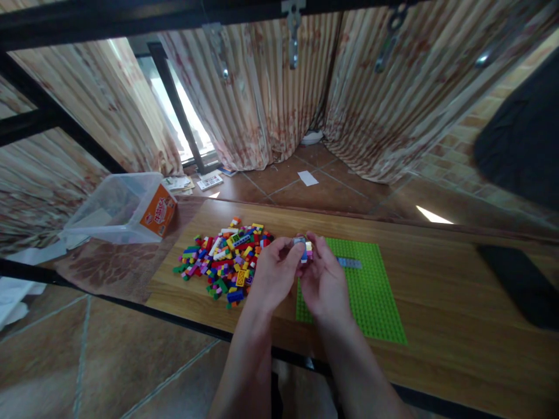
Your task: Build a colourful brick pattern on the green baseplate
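- Tub [109, 209]: clear plastic with an orange label [158, 216], tipped on its side. It lies far left of the baseplate [371, 302], well apart from it, on a brown patterned mat [109, 265] at the left end of the table [437, 273].
- Pile [225, 259]: loose bricks in many colours, spread flat on the table left of the baseplate. Its right edge lies near the left hand.
- Left hand [275, 273]: raised over the table just off the baseplate's left edge. Its fingers are narrowed in a pinch on the left side of the clump [304, 248].
- Clump: a few small joined bricks, with grey-blue, white, pink and yellow showing. It is held off the table between both hands, above the baseplate's upper left corner. How the bricks are joined is too small to tell.
- Right hand [324, 282]: touching the left hand and covering the baseplate's left edge. Its fingers are curled in close on the right side of the clump.
- Baseplate: a green studded plate, flat on the table, with most of its surface bare.
- Grey brick [349, 263]: long and thin, sitting on the baseplate near its upper left part, just right of the right hand.
- Dark slab [519, 282]: flat on the table, well to the right of the baseplate. It is blurred, and what it is cannot be told.
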Tool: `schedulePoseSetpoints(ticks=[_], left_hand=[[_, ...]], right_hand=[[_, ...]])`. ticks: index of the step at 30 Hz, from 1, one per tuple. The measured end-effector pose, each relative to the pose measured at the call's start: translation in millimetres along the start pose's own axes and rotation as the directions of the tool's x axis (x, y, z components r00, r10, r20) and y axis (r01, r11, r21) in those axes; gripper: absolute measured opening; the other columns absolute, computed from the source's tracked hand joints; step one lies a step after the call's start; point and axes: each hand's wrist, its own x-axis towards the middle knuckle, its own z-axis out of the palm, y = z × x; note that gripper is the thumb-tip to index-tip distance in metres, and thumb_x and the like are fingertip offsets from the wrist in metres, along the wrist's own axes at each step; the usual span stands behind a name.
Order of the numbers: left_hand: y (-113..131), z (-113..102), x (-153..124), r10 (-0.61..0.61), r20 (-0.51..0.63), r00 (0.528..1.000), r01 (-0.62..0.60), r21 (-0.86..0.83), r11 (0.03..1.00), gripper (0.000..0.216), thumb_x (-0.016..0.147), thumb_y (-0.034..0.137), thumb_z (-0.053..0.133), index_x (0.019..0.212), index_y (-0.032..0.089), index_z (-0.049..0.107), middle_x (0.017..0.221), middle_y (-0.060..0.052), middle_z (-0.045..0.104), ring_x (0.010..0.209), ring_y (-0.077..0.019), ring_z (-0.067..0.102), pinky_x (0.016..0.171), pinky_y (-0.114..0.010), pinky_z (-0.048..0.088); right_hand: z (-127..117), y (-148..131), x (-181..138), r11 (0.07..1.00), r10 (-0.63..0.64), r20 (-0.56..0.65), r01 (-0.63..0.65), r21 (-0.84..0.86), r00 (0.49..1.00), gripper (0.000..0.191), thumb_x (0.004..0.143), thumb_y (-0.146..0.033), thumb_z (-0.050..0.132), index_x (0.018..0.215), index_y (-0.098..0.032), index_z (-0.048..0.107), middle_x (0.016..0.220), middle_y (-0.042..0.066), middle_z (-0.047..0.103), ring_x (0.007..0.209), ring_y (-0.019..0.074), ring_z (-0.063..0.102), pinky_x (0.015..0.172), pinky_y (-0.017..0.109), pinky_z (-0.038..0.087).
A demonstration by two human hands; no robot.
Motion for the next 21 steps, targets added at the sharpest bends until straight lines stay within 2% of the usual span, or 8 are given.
schedulePoseSetpoints(ticks=[5,9,12,16,21], left_hand=[[-5,4,2,0.167,-0.038,0.985,-0.156,0.192,0.969,0.019,0.088,0.03,0.058,0.085,0.015,0.069,0.081,-0.003,0.071,0.071,-0.0138,0.064,0.064,-0.023,0.049],[-8,10,2,0.189,-0.106,0.976,-0.147,0.316,0.937,0.017,0.087,0.027,0.058,0.088,0.015,0.07,0.083,-0.004,0.073,0.072,-0.0145,0.064,0.066,-0.024,0.048],[-8,15,2,0.175,-0.145,0.974,-0.121,0.324,0.938,0.015,0.086,0.023,0.059,0.089,0.015,0.071,0.085,-0.005,0.073,0.075,-0.0155,0.065,0.069,-0.025,0.048],[-8,22,0,0.159,-0.14,0.977,-0.111,0.299,0.948,0.014,0.085,0.02,0.058,0.086,0.014,0.07,0.081,-0.006,0.073,0.074,-0.0162,0.065,0.068,-0.025,0.048],[-10,23,1,0.138,-0.146,0.98,-0.102,0.23,0.968,0.013,0.084,0.021,0.059,0.084,0.014,0.07,0.081,-0.006,0.072,0.073,-0.016,0.065,0.068,-0.025,0.049]], right_hand=[[5,4,-4,0.995,-0.097,-0.043,0.098,0.02,0.994,0.016,0.078,-0.033,0.072,0.092,-0.026,0.071,0.096,-0.001,0.072,0.09,0.0138,0.065,0.085,0.03,0.051],[4,9,-2,0.995,-0.096,-0.108,0.099,0.03,0.99,0.016,0.078,-0.034,0.071,0.091,-0.025,0.072,0.094,-0.001,0.074,0.089,0.0156,0.066,0.088,0.034,0.052],[2,11,1,0.995,-0.075,-0.142,0.083,0.052,0.987,0.013,0.079,-0.032,0.069,0.09,-0.025,0.071,0.09,-0.002,0.074,0.084,0.0146,0.067,0.087,0.033,0.053],[-2,10,5,0.993,-0.037,-0.184,0.057,0.108,0.982,0.012,0.081,-0.033,0.066,0.09,-0.026,0.07,0.084,-0.004,0.072,0.079,0.0128,0.067,0.084,0.031,0.054],[-5,9,8,0.987,-0.017,-0.169,0.044,0.156,0.985,0.013,0.083,-0.034,0.066,0.093,-0.026,0.069,0.085,-0.004,0.072,0.08,0.0127,0.066,0.083,0.03,0.054]])
